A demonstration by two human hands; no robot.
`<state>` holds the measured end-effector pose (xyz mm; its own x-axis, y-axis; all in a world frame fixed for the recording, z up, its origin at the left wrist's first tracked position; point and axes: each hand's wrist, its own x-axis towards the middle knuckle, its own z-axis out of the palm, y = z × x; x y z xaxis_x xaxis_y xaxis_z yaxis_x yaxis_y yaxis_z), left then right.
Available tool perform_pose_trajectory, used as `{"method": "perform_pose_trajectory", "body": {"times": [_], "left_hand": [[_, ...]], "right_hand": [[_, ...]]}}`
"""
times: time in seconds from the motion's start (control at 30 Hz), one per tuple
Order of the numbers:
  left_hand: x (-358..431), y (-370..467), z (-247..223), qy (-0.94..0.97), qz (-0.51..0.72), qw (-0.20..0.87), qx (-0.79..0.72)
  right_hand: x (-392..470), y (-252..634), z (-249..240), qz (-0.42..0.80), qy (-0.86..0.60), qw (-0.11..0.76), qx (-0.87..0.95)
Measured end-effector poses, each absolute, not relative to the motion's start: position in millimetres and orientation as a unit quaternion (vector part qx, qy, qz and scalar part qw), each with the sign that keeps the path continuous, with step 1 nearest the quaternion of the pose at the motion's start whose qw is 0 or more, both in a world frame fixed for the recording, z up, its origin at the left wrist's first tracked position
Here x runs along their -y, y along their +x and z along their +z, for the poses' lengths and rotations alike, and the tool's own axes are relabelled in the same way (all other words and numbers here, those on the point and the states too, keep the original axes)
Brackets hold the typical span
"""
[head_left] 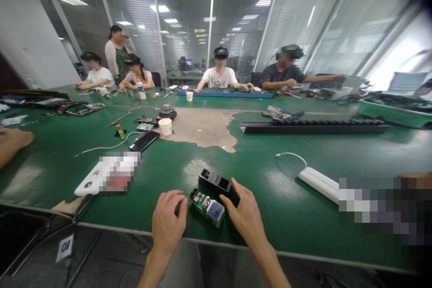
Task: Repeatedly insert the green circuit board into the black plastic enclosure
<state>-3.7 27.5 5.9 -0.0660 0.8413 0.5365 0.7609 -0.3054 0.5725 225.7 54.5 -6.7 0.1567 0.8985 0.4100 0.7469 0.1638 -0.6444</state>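
Note:
Near the front edge of the green table, my left hand (168,218) is curled closed, thumb against forefinger. A small dark piece (177,207) shows between them; its kind is hard to make out. My right hand (245,211) grips the right end of a long black casing (213,181) with thumb and fingers. The casing lies on the table, with square cut-outs and small holes along its upper face. Between my hands lies a green circuit board (206,207) with a bluish-grey square screen or block on its right part. Neither hand touches the board.
A white power strip (319,184) with a cable lies to the right. On the left are a white device (89,180), a dark phone-like slab (144,141) and a paper cup (165,126). A black rail (313,127) lies farther back. Several people sit opposite; another person's hand (15,144) is at left.

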Motion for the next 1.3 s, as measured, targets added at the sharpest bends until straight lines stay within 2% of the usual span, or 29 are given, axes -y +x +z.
{"method": "perform_pose_trajectory", "body": {"times": [0.5, 0.8, 1.0, 1.3], "left_hand": [[-27, -4, 7, 0.68, 0.443, 0.045, -0.582], [-26, -4, 7, 0.681, 0.445, 0.046, -0.579], [-25, -4, 8, 0.68, 0.446, 0.051, -0.58], [-25, -4, 9, 0.681, 0.441, 0.053, -0.582]], "right_hand": [[-54, 220, 1, 0.111, -0.652, 0.411, 0.628], [-31, 222, 32, 0.253, -0.626, 0.49, 0.551], [-14, 214, 34, 0.252, -0.625, 0.459, 0.579], [-3, 203, 38, 0.185, -0.629, 0.446, 0.609]]}}
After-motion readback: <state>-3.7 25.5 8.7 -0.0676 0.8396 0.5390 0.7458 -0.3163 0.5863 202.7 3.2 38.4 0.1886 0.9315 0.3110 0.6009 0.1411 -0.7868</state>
